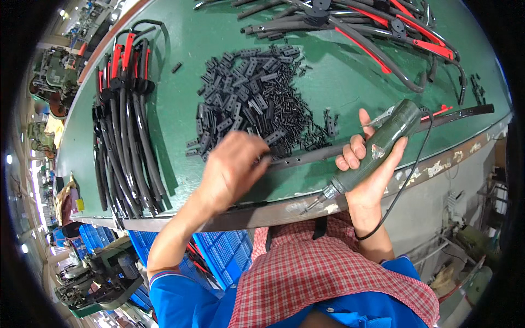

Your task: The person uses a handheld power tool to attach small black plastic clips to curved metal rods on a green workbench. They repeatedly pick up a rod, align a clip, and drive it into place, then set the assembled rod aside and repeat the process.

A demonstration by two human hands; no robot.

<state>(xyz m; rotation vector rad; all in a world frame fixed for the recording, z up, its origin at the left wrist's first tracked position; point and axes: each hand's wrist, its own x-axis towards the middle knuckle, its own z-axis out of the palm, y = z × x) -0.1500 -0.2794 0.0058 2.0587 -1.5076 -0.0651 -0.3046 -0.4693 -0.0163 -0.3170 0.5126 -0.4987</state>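
Your right hand (374, 185) is closed around a dark green power screwdriver (383, 145), its bit slanting toward the table's near edge. Your left hand (232, 167) is blurred, fingers curled partway, at the left end of a black tube (314, 157); whether it grips anything cannot be told. That tube runs rightward between your hands, passing behind the screwdriver. Just beyond lie heaped black plates (235, 90) and screws (290, 104); farthest, black-and-red tubular frames (350, 24).
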